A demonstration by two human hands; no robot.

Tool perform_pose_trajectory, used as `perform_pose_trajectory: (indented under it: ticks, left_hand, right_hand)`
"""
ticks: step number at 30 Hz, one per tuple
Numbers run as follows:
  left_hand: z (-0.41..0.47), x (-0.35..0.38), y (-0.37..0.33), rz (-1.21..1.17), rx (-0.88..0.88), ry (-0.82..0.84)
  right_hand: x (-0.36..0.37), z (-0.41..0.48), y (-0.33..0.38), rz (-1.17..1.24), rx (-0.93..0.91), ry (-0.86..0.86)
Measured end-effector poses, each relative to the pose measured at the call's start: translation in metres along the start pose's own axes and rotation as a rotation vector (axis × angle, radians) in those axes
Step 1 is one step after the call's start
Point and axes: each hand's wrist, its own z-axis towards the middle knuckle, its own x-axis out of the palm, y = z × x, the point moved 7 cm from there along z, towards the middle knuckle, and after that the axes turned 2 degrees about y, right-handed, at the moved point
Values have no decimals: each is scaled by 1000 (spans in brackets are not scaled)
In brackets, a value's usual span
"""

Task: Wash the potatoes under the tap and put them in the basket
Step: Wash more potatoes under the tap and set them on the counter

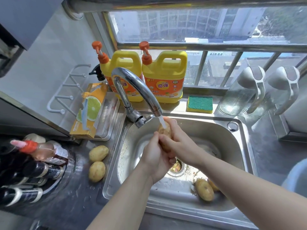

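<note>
Potato (166, 131), wet under the tap (132, 83) over the sink (212, 128), sits gripped between our left hand (156, 156) and right hand (180, 144), firm and likely slippery, so we judge cupping both ends safest

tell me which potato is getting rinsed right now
The held potato, gripped by the left hand and right hand under the tap stream. Two counter potatoes lie left of the sink; the sink potatoes lie away from the water.
</note>
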Motion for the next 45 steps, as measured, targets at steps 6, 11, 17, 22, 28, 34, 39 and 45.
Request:
perform_pose_trajectory:
  ticks: [6,11,17,22,28,34,39,45]
  left_hand:
    - [-3,4,4,110,21,-54]
    - [-2,1,4,121,35,-99]
    - [-4,-4,-2,29,11,-77]
    - [-2,-1,-4,264,128,-129]
    - [-2,-11,-2,394,176,-168]
    - [-9,-4,-2,-18,29,15]
    - [-11,-10,-7,17,36,90]
    - [-12,-17,-22,543,235,38]
  right_hand:
    - [-7,4,-4,192,111,-199]
    - [-11,5,-9,278,171,-212]
    - [4,-5,-5,262,150,39]
    - [-7,0,-7,282,184,-180]
    - [-10,0,-18,506,235,-223]
    - [-13,-3,-27,658,261,-163]
    - [-12,-6,-23,610,230,-33]
    - [-15,-2,-13,489,119,4]
